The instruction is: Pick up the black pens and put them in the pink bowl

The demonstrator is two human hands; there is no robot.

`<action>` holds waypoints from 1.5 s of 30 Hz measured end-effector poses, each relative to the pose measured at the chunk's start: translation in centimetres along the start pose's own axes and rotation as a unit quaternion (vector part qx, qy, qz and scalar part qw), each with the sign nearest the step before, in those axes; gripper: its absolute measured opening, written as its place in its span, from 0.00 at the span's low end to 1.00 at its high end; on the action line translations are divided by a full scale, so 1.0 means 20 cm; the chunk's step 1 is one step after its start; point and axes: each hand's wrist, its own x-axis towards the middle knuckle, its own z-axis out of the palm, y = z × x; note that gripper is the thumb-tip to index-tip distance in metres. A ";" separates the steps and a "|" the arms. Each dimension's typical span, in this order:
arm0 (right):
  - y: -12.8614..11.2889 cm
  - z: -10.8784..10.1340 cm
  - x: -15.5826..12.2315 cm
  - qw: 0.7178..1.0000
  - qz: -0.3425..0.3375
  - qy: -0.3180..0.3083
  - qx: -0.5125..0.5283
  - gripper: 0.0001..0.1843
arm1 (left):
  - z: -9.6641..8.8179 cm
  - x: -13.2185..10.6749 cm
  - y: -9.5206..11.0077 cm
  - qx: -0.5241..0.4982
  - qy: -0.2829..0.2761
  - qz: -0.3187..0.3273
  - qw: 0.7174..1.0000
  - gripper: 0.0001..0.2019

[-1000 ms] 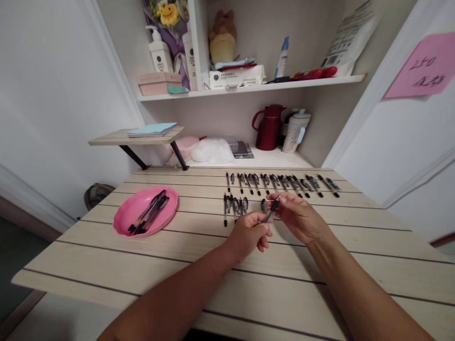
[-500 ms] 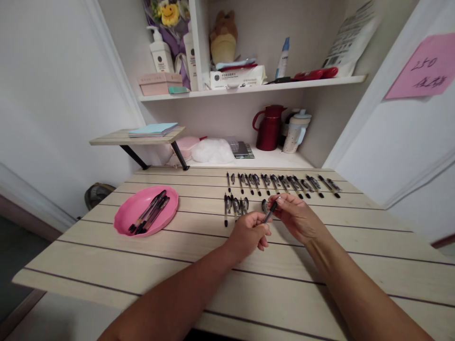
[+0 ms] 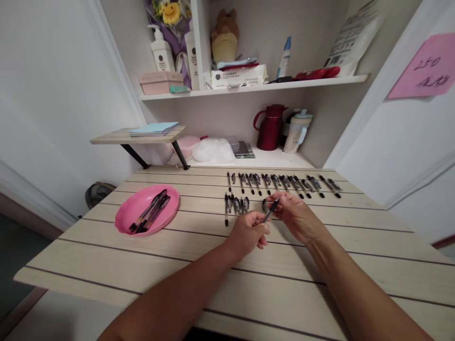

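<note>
A person's two bare hands meet above a pale wooden desk (image 3: 106,265) with dark lines across it, seen from the wearer's own viewpoint; between them is a slim dark pen (image 3: 271,210), held slantwise just above the desk, its upper end leaning to the right; the left hand (image 3: 249,232) grips the lower part of the barrel, thumb and fingers closed on it; the right hand (image 3: 296,215) has its fingers bent around the upper end, though whether they pinch it or only touch it cannot be told; a small dark part (image 3: 264,205) lies on the desk just behind the hands; farther back runs a long row of pens (image 3: 283,184) with similar small parts among them, and nearer, left of the hands, a short row (image 3: 235,205) of the same, partly hidden by the left hand; well to the left, a pink bowl (image 3: 122,208) with a wavy rim holds a loose bundle of pens (image 3: 151,210); behind the desk, on a white shelf, stand a dark red jug (image 3: 270,130) and a pale tumbler (image 3: 295,135) with a light blue lid.
</note>
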 end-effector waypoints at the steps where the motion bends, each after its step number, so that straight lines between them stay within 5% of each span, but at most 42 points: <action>1: 0.00 0.00 0.00 1.000 0.002 -0.004 0.003 0.11 | 0.00 0.00 0.00 -0.001 0.000 0.000 1.000 0.12; 8: 0.01 -0.03 0.02 0.999 -0.020 0.035 -0.036 0.14 | -0.02 0.02 0.00 0.003 0.026 -0.006 1.000 0.11; 11: 0.03 -0.06 0.05 0.974 -0.057 0.116 -0.184 0.16 | -0.04 0.03 0.02 -0.014 0.082 0.002 0.997 0.09; 14: 0.07 -0.05 0.09 0.857 -0.089 0.188 -0.471 0.17 | -0.05 0.04 0.04 -0.049 0.112 0.007 0.992 0.08; 17: 0.12 -0.01 0.11 0.736 -0.073 0.189 -0.645 0.17 | -0.05 0.04 0.03 -0.062 0.106 -0.009 0.992 0.07; 20: 0.15 0.00 0.12 0.702 -0.061 0.182 -0.686 0.10 | -0.04 0.04 0.02 -0.047 0.086 -0.014 0.995 0.07; 22: 0.13 -0.03 0.12 0.740 -0.069 0.193 -0.640 0.08 | -0.04 0.04 0.01 -0.032 0.071 -0.017 0.997 0.07; 26: 0.04 -0.10 0.10 0.927 -0.070 0.194 -0.313 0.10 | -0.03 0.05 0.00 0.008 0.042 -0.022 0.999 0.07; 28: -0.01 -0.11 0.08 0.974 -0.064 0.173 -0.134 0.13 | -0.03 0.04 -0.01 0.024 0.029 -0.022 0.999 0.07; 32: -0.07 -0.07 0.04 0.985 -0.086 0.152 -0.009 0.16 | -0.03 0.04 -0.02 0.039 0.014 -0.021 0.999 0.08; 45: -0.01 0.04 0.01 0.996 -0.042 0.083 -0.010 0.14 | -0.05 0.07 -0.05 0.045 0.012 -0.005 0.999 0.08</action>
